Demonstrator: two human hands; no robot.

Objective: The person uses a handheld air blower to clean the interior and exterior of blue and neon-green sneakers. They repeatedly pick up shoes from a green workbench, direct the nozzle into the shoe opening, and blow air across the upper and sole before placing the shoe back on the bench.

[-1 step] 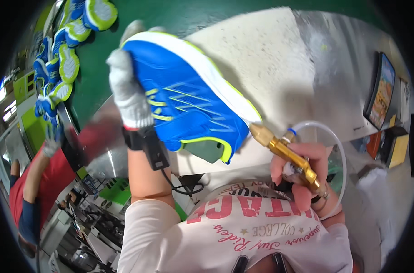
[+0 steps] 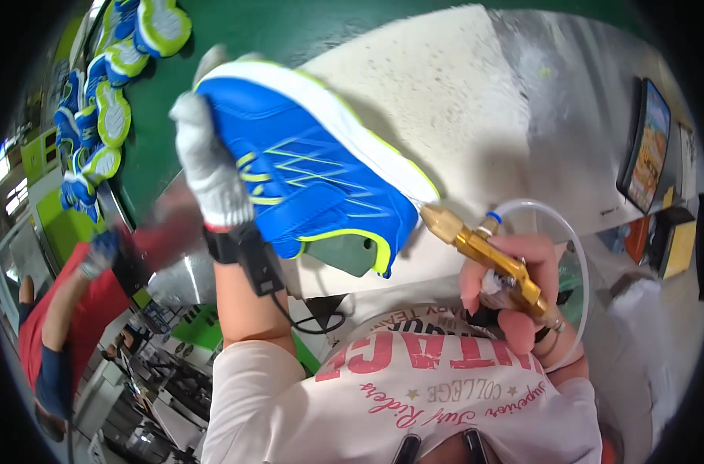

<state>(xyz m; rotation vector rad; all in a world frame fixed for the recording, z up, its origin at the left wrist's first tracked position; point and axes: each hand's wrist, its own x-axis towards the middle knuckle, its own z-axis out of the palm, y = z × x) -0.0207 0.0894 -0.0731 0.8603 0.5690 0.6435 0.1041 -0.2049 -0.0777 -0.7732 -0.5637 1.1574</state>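
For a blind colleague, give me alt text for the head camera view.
A grey-gloved left hand holds up a blue mesh sneaker with lime trim, while the bare right hand points a brass air nozzle at its white sole. More blue sneakers lie on a green belt.

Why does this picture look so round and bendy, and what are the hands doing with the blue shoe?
The camera sits on a person's head and looks down, and its very wide lens bends straight edges. The two arms coming up from the bottom belong to that person. The left hand, in a grey glove, holds up a blue shoe with yellow-green trim and a white sole. The right hand holds a brass nozzle with a clear hose, its tip right by the shoe's sole. Under them is a white table. More blue shoes lie in a row on a green belt. Another person in a red sleeve works at the left.
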